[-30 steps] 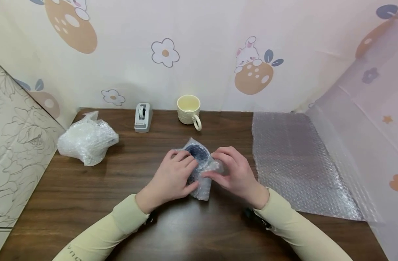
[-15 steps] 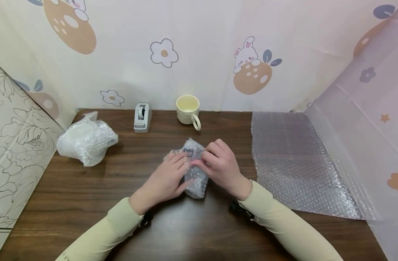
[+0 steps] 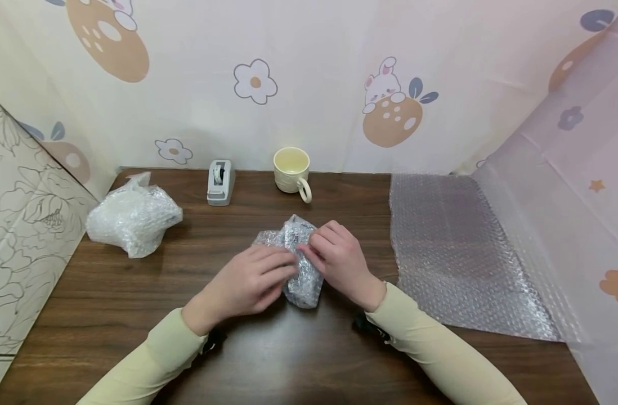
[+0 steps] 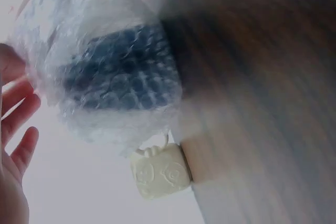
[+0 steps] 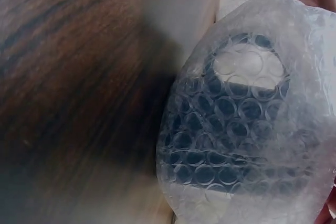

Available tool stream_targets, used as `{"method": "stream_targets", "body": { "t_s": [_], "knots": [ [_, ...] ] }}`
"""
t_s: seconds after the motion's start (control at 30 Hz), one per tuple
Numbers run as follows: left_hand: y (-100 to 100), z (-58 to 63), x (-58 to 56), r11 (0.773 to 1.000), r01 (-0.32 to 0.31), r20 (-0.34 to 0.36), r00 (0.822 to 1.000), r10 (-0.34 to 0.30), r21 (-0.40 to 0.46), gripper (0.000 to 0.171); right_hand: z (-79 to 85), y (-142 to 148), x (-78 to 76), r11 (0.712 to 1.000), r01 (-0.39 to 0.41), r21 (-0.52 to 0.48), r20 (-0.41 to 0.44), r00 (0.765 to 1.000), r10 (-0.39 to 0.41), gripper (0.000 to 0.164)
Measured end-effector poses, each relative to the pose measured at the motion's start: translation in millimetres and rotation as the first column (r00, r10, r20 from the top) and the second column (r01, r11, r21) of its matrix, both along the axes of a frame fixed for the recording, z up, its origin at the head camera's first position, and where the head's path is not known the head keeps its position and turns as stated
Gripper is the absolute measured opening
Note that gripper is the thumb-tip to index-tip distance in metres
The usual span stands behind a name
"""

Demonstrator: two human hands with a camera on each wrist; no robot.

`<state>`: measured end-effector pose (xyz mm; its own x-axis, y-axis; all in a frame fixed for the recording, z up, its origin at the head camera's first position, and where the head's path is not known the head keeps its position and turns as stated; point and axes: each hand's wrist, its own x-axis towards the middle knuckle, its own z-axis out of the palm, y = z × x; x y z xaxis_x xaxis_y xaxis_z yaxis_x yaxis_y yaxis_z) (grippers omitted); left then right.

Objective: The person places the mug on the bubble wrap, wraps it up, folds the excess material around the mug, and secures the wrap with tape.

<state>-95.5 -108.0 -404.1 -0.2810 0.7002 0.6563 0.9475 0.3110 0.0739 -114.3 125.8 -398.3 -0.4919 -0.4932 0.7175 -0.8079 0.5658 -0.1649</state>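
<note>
A bundle of bubble wrap [image 3: 305, 288] lies mid-table between both hands, its film folded over the top. Through the film, a dark blue cup [image 5: 226, 116] shows in the right wrist view, with a pale patch near one end; the left wrist view shows its dark side [image 4: 123, 72] too. My right hand [image 3: 341, 261] pinches the folded wrap on top of the bundle between thumb and bent fingers. My left hand [image 3: 245, 281] is at the bundle's left side, its fingers loose and spread at the film's edge in the left wrist view.
A cream mug [image 3: 291, 174] stands at the back, beside a grey tape dispenser [image 3: 220, 183]. At far left sits another bubble-wrapped bundle [image 3: 134, 216]. A flat sheet of bubble wrap [image 3: 461, 253] covers the table's right side, against a patterned curtain [image 3: 314, 112].
The wrap has been folded over the cup's dark opening, which no longer shows from above. My right hand has moved left over the bundle; my left hand has drawn back slightly to the left.
</note>
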Motion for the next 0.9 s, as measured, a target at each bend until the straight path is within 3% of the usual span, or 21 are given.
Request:
{"method": "stream_targets", "body": {
  "t_s": [0.1,0.23,0.4,0.5,0.6,0.67,0.7,0.73,0.77,0.8,0.83,0.87,0.9],
  "knots": [
    [-1,-0.9,3.5,0.996,0.004,-0.010,1.000,-0.005,-0.091,0.030,-0.8,2,1.0,1.000,-0.004,0.029,0.040,0.999,0.003,0.027],
    [-3,-1.1,4.9,0.995,-0.009,0.033,0.999,0.013,-0.101,0.030,-2.7,11,4.3,0.990,-0.066,0.128,0.069,0.996,0.057,0.021],
    [-4,-1.9,3.1,0.998,0.009,0.076,0.997,-0.005,-0.062,0.029,-10.3,30,12.2,0.952,-0.178,0.247,0.112,0.982,0.155,0.054],
    [-4,-3.9,-1.2,0.997,0.073,0.095,0.993,-0.074,0.014,0.026,-14.4,37,17.5,0.934,-0.215,0.285,0.165,0.971,0.174,0.072],
    [-11,-6.0,-8.9,0.981,0.122,0.155,0.977,-0.146,0.152,0.022,-14.7,38,20.9,0.920,-0.214,0.330,0.203,0.967,0.152,0.079],
    [-21,-6.7,-16.1,0.966,0.068,0.222,0.967,-0.126,0.251,0.020,-12.4,39,22.3,0.912,-0.205,0.355,0.221,0.966,0.131,0.080],
    [-27,-6.6,-20.1,0.956,0.005,0.267,0.960,-0.086,0.292,0.018,-11.0,38,22.6,0.908,-0.203,0.366,0.226,0.966,0.125,0.079],
    [-34,-6.3,-24.1,0.943,-0.085,0.325,0.945,-0.025,0.322,0.017,-9.5,38,22.8,0.906,-0.201,0.373,0.231,0.966,0.120,0.079],
    [-41,-5.3,-28.2,0.922,-0.194,0.397,0.916,0.048,0.334,0.016,-7.9,38,23.0,0.904,-0.201,0.378,0.234,0.965,0.117,0.079],
    [-48,-3.7,-32.4,0.893,-0.305,0.475,0.871,0.121,0.330,0.015,-6.4,38,23.2,0.902,-0.201,0.381,0.237,0.965,0.114,0.079],
    [-55,-2.4,-37.6,0.857,-0.411,0.552,0.812,0.190,0.311,0.014,-5.1,38,23.5,0.902,-0.201,0.382,0.240,0.964,0.113,0.078],
    [-62,-0.8,-43.2,0.817,-0.505,0.626,0.740,0.245,0.278,0.013,-4.2,38,23.8,0.902,-0.200,0.383,0.246,0.963,0.109,0.078],
    [-68,0.6,-49.2,0.775,-0.585,0.698,0.658,0.283,0.237,0.015,-3.7,39,24.0,0.903,-0.200,0.381,0.249,0.962,0.108,0.078]
  ]
}}
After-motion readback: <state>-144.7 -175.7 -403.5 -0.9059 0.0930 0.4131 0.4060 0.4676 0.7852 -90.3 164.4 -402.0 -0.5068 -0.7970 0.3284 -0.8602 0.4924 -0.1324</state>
